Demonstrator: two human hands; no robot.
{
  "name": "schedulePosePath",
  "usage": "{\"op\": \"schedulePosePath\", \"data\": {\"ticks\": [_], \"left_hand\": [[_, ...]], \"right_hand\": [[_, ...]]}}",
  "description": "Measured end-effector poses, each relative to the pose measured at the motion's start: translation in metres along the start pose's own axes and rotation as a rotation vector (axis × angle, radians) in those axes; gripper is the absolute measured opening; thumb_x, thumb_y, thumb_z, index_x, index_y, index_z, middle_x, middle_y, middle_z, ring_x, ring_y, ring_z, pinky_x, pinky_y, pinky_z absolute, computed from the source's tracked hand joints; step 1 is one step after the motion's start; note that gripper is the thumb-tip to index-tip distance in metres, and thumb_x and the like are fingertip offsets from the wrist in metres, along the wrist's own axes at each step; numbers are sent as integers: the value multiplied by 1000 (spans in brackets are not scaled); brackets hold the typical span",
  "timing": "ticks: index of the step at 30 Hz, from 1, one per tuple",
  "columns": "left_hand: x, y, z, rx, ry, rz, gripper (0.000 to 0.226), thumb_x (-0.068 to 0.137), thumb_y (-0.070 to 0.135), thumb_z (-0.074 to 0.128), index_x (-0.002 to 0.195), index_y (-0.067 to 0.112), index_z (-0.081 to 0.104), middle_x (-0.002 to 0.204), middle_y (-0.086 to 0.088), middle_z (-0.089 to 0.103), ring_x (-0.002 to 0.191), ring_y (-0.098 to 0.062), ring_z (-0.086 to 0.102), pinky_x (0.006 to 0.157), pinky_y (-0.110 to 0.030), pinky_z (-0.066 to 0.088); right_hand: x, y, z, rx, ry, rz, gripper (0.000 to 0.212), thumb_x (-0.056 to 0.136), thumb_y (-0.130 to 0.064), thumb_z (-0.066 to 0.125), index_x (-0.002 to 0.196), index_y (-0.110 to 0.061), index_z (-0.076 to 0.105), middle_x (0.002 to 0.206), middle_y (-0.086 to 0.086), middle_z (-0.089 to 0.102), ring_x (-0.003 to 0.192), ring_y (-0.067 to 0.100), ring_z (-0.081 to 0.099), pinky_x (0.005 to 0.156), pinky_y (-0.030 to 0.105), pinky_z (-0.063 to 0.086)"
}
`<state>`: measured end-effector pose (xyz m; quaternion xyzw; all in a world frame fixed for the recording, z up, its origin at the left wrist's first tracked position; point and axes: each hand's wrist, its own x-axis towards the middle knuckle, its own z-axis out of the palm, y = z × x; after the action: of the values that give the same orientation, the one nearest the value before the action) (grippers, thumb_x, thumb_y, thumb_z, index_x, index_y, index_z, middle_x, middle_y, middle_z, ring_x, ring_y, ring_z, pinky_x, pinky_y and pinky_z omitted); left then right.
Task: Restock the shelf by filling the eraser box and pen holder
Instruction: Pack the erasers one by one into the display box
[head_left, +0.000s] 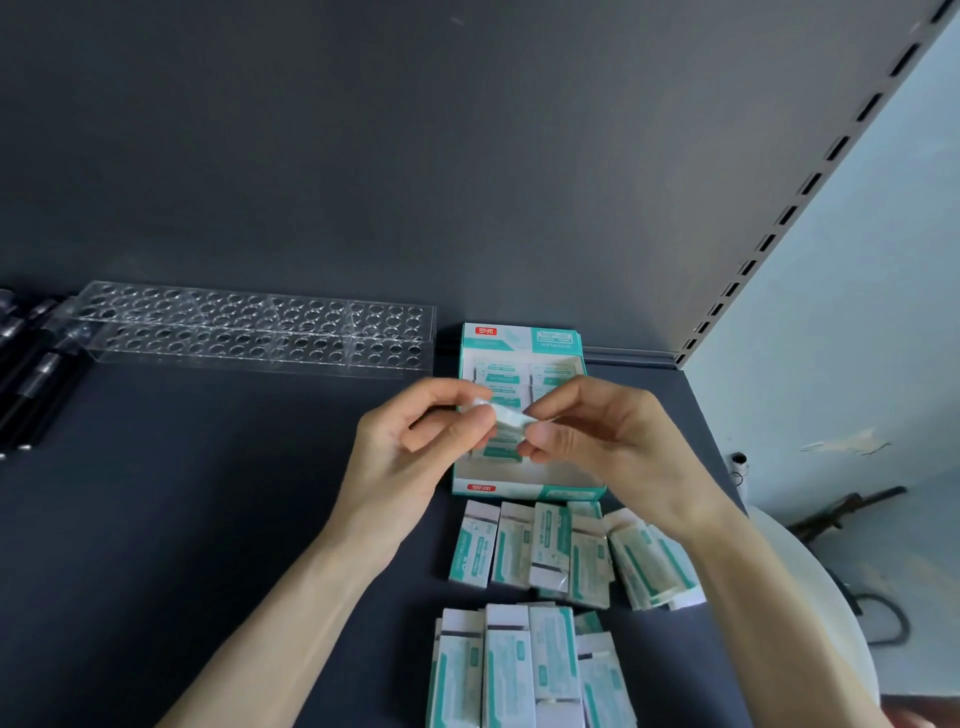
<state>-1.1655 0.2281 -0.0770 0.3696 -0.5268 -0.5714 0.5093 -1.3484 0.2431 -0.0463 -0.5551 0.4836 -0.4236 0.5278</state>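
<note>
Eraser (506, 415) is up in the air over the open eraser box (524, 491), pinched at its ends by both hands. The left hand (415, 447) has thumb and fingertips on the left end and the right hand (608, 436) has them on the right. Both grips are narrow, probably to turn it to match the ones already packed. The box sits on the shelf (208, 493) against the back, flap up. A few erasers lie flat in its far half; the near half looks unfilled, though the hands hide some of it. So the eraser step is in progress, early to middle.

Loose erasers (540, 551) lie just in front of the box in a rough row, with a second batch (519, 670) nearer the person. They are likely staged there for a short reach. The clear pen holder (249, 327) is left of the box, well apart, and its holes look empty. Black pens (31, 374) lie at the far left edge beside it, not yet loaded. A slotted upright (810, 182) runs along the right.
</note>
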Motion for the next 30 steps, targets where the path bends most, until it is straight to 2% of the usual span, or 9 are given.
{"op": "schedulePosePath", "data": {"ticks": [2, 4, 8, 11, 13, 18, 21, 26, 30], "left_hand": [[-1, -1, 0, 59, -28, 37, 21, 78, 12, 72, 99, 8, 71, 102, -13, 69, 93, -20, 67, 82, -23, 53], [-3, -4, 0, 191, -65, 74, 27, 77, 10, 71, 103, 13, 70, 106, -2, 68, 98, -13, 65, 85, -20, 50], [-6, -11, -2, 607, -51, 59, 59, 73, 27, 79, 126, 32, 53, 125, 23, 51, 119, 9, 44, 93, -5, 33], [-8, -9, 1, 634, -37, -43, 70, 72, 30, 80, 122, 50, 35, 113, 36, 40, 105, 33, 32, 81, 7, 27], [-8, -9, 4, 635, -34, -68, 69, 74, 25, 79, 118, 48, 32, 102, 41, 35, 90, 43, 28, 72, 12, 24], [-9, -12, 4, 621, -36, -77, 71, 74, 23, 80, 134, 31, 42, 101, 37, 40, 88, 42, 30, 72, 12, 24], [-8, -13, 2, 619, -35, -65, 69, 73, 24, 80, 126, 40, 39, 103, 36, 42, 90, 41, 31, 72, 12, 24], [-8, -18, 0, 633, -33, -67, 75, 72, 27, 80, 138, 28, 42, 115, 27, 46, 94, 39, 32, 74, 12, 24], [-6, -20, -1, 643, -27, -60, 77, 72, 29, 80, 139, 28, 42, 119, 23, 47, 96, 37, 33, 76, 11, 25]], "right_hand": [[-4, 5, -4, -47, 45, -13, 17, 71, -8, 72, 86, -5, 64, 85, 4, 73, 79, 17, 69, 77, 23, 54], [-8, 9, -9, -179, 95, -58, 19, 74, -1, 74, 86, -14, 66, 90, 0, 73, 84, 13, 69, 80, 22, 52], [-14, 16, -25, -671, 246, -146, 25, 73, -9, 78, 83, -30, 69, 92, -22, 65, 90, 2, 59, 82, 9, 42], [-15, 18, -31, -868, 262, -106, 15, 73, -15, 79, 85, -23, 74, 90, -23, 63, 89, -1, 51, 79, 6, 36], [-13, 17, -29, -914, 240, -91, 14, 74, -17, 78, 87, -20, 75, 92, -19, 64, 88, 0, 47, 80, 14, 39], [-7, 17, -23, -998, 211, -64, 17, 76, -18, 77, 92, -18, 75, 99, -13, 66, 99, 10, 45, 88, 33, 43], [-4, 19, -23, -1031, 201, -64, 17, 76, -17, 76, 93, -17, 74, 102, -11, 65, 100, 12, 43, 92, 33, 39], [3, 23, -20, -1088, 168, -47, 11, 75, -15, 75, 85, -17, 72, 101, -10, 60, 96, 12, 39, 88, 31, 38], [5, 25, -21, -1052, 161, -37, 10, 75, -14, 75, 84, -20, 73, 98, -16, 49, 95, 12, 39, 88, 30, 38]]}}
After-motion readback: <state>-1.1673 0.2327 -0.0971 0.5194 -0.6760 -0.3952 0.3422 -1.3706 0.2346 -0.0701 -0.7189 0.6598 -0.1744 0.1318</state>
